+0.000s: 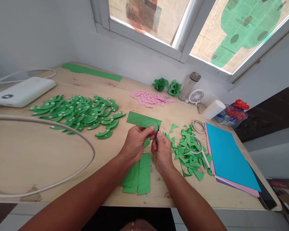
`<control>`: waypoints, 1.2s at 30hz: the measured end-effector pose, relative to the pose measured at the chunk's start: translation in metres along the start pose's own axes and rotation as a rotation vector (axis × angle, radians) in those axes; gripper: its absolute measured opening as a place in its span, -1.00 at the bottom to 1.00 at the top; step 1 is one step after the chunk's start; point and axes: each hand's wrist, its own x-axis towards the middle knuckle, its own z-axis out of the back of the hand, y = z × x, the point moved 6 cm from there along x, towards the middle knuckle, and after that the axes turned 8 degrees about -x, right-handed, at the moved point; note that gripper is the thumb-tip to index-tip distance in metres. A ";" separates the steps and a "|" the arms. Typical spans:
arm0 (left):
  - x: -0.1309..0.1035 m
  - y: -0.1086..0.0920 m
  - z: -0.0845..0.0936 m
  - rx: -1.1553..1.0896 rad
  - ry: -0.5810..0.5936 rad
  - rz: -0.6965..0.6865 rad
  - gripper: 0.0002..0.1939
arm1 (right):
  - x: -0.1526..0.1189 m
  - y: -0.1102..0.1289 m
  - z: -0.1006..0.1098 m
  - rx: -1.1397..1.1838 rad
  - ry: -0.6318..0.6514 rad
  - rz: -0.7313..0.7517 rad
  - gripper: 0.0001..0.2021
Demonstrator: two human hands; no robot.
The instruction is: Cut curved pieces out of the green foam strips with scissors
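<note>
Over the wooden tabletop [102, 150], our left hand [132, 144] finger-pinches the green strip [139, 118], steadying it for the mostly hidden tool [158, 130] our right hand's [164, 154] fingers grip.

No word, brand or number can be read with certainty; the white device [26, 91] bears a dark oval mark on its top face, its inner detail too small to make out; the brownish paper [204, 41] in the right window pane carries rows of faint print, too blurred to read; the left pane's paper [174, 12] shows faint marks as well, equally illegible.
</note>
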 end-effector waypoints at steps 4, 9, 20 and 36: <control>0.000 0.000 0.000 -0.001 -0.003 0.008 -0.76 | 0.000 0.001 0.000 -0.010 -0.001 0.003 -0.53; 0.000 -0.001 0.000 0.002 -0.002 0.005 -0.76 | 0.000 0.000 0.000 0.002 0.003 0.002 -0.53; 0.001 -0.004 0.006 0.049 -0.094 -0.030 -0.73 | -0.001 -0.003 -0.001 -0.013 0.011 -0.006 -0.52; 0.004 -0.006 0.009 0.308 0.007 -0.064 -0.67 | -0.004 -0.001 -0.002 -0.023 0.007 0.000 -0.53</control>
